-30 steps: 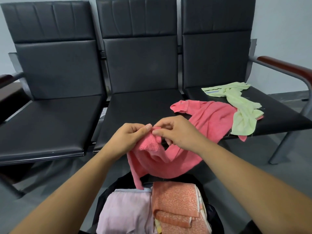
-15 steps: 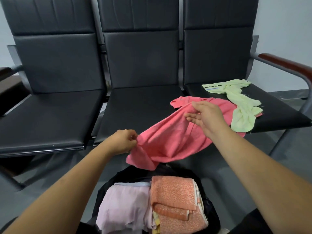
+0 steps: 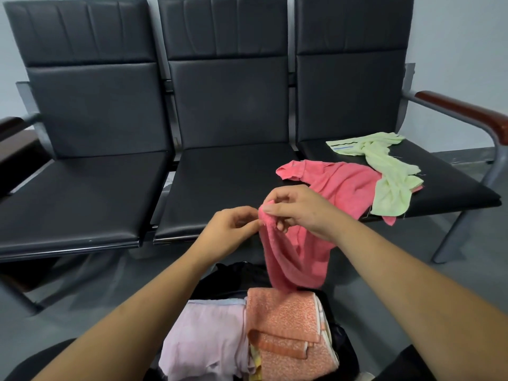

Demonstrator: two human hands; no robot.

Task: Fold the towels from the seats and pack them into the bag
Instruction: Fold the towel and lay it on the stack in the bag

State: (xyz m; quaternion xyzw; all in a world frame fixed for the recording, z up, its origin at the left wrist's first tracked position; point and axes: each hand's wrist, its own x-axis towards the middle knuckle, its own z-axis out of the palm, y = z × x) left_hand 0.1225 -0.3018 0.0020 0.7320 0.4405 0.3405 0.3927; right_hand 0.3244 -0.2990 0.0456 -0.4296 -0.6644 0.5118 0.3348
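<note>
A pink towel (image 3: 338, 188) trails from the right seat down over the open black bag (image 3: 242, 270). My right hand (image 3: 299, 207) pinches its near edge between thumb and fingers in front of the middle seat. My left hand (image 3: 231, 229) pinches the same edge right beside it, fingertips almost touching. A pale green towel (image 3: 384, 171) lies crumpled on the right seat, overlapping the pink one. Inside the bag sit a folded lilac towel (image 3: 209, 336) and a folded orange towel (image 3: 286, 325).
Three black padded seats (image 3: 82, 196) stand in a row against a grey wall. A brown armrest (image 3: 464, 111) sticks out at the right, another at the far left (image 3: 11, 125). Grey floor lies under and beside the bench.
My right hand came back from the towel's far side to the near edge beside my left hand. The spread pink cloth now hangs down in a narrow fold over the bag.
</note>
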